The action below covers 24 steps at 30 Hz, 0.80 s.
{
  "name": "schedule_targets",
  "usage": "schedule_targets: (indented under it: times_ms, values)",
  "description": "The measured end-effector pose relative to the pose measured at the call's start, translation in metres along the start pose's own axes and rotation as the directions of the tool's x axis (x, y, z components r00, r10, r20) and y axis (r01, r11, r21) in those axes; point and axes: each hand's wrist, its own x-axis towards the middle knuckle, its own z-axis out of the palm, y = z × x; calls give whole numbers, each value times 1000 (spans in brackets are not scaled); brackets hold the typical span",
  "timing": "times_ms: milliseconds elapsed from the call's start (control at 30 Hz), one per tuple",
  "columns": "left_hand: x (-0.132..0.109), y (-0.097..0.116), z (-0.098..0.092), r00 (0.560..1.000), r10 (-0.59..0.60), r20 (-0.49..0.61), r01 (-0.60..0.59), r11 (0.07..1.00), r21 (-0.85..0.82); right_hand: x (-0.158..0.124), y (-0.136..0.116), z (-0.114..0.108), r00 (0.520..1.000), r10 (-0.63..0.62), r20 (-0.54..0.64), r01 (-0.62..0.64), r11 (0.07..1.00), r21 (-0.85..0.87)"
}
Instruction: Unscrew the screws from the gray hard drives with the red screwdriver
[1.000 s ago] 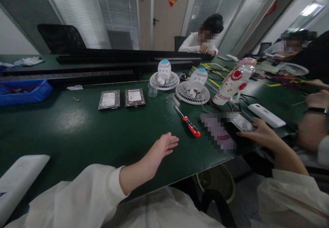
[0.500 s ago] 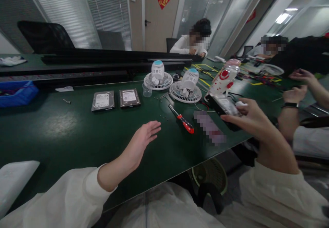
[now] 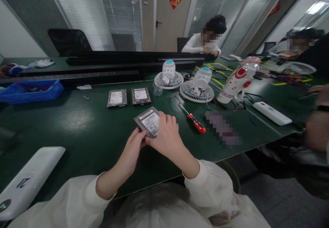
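Both my hands hold a hard drive [image 3: 149, 121], tilted above the green table, its white label facing up. My left hand [image 3: 133, 145] grips the near-left corner, thumb on top. Across its right side lies my right hand [image 3: 168, 133], fingers over the far edge; the fingertips underneath are hidden. Two more drives, a left one [image 3: 117, 98] and a right one [image 3: 141, 96], lie flat beyond. To the right of my right hand rests a red and black screwdriver [image 3: 192, 119], near tiny screws on the table.
Two white fans [image 3: 169, 79] lie face down behind a clear plastic cup [image 3: 157, 89]. A patterned bottle [image 3: 238, 80], a blurred phone-like item [image 3: 223, 128] and a white power bank [image 3: 271, 113] are on the right. At left are a blue bin [image 3: 33, 92] and a white device [image 3: 31, 180].
My right hand has brought the hard drive from the far right to the middle, in front of me. My left hand, open before, now grips it too. The view has turned left.
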Motion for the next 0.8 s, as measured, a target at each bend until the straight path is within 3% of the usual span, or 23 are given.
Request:
schedule_targets:
  times_ms: [300, 467, 567, 667, 800]
  values:
    - [15, -3, -20, 998, 19, -60, -3, 967, 254, -12, -12, 18, 996, 78, 43, -74, 994, -76]
    - [18, 1, -24, 999, -47, 5, 43, 942, 332, -22, -13, 21, 989, 108, 99, -96, 988, -120]
    - [21, 5, -29, 999, -41, 28, 28, 926, 376, -27, -12, 17, 986, 59, 156, -49, 997, -65]
    - [25, 5, -38, 997, 42, 59, -67, 840, 539, -29, -7, 10, 979, -13, 205, 6, 999, 37]
    - [27, 2, -47, 978, 164, 131, -206, 622, 756, -25, 2, 3, 975, -85, 207, 60, 990, 126]
